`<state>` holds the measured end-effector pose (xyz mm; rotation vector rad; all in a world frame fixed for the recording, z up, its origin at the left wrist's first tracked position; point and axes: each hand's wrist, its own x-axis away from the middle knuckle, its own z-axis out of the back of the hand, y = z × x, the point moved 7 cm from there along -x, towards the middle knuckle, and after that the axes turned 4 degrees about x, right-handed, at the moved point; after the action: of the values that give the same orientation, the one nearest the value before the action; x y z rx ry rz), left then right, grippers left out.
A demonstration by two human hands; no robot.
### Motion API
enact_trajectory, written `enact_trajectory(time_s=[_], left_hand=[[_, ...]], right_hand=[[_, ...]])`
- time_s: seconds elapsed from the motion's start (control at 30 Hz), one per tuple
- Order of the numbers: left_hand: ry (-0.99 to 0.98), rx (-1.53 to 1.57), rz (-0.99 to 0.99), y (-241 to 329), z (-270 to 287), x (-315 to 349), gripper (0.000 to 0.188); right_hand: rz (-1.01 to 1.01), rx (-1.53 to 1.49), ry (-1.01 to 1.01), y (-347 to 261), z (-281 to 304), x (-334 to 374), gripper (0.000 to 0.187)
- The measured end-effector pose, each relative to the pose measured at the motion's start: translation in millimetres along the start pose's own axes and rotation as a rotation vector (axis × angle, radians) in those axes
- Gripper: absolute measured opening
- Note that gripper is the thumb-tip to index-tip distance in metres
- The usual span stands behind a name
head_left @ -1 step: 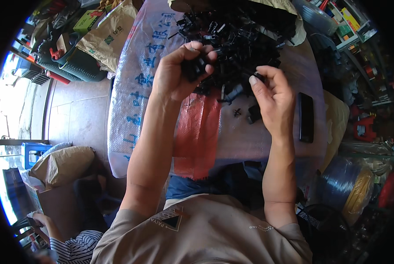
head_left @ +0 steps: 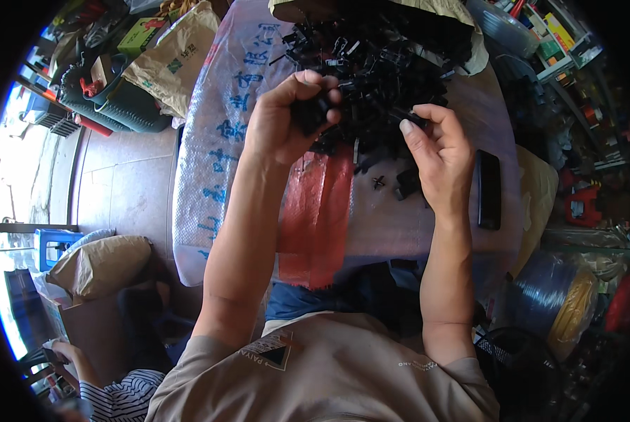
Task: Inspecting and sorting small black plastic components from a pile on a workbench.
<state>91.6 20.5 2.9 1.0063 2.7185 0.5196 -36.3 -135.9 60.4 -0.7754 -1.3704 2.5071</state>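
Observation:
My left hand (head_left: 281,116) is cupped over the near left side of a heap of small black plastic parts (head_left: 371,84). Its fingers curl around several black parts (head_left: 311,114) of the same sort, partly covered by the fingers. To the right, my right hand (head_left: 440,144) pinches a small black plastic part (head_left: 408,118) between thumb and forefinger, its exact shape too dark to make out. Just below the heap lie a loose black block-like part (head_left: 407,183) and a tiny dark cross-shaped piece (head_left: 378,183).
A white woven sheet (head_left: 202,190) with a red strip (head_left: 315,232) covers the work surface. A black phone (head_left: 489,190) lies right of my right forearm. Behind the heap is an open sack (head_left: 477,49). At lower left, another person's striped sleeve (head_left: 121,394) shows beside a stuffed paper sack (head_left: 100,264).
A blurred dark part between my hands is no longer where it was, by the heap's near edge. My right hand has shifted slightly right, still pinching a part.

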Motion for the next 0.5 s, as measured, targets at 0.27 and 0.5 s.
enact_trajectory(time_s=[0.27, 0.5], left_hand=[[-0.010, -0.978, -0.135, -8.8, -42.8, 17.6, 0.043], [-0.122, -1.043, -0.150, -14.2, -53.1, 20.7, 0.041]], right_hand=[[0.044, -0.459, -0.108, 16.7, -7.6, -13.3, 0.020], [0.113, -0.595, -0.066, 12.1, -2.4, -14.9, 0.016]])
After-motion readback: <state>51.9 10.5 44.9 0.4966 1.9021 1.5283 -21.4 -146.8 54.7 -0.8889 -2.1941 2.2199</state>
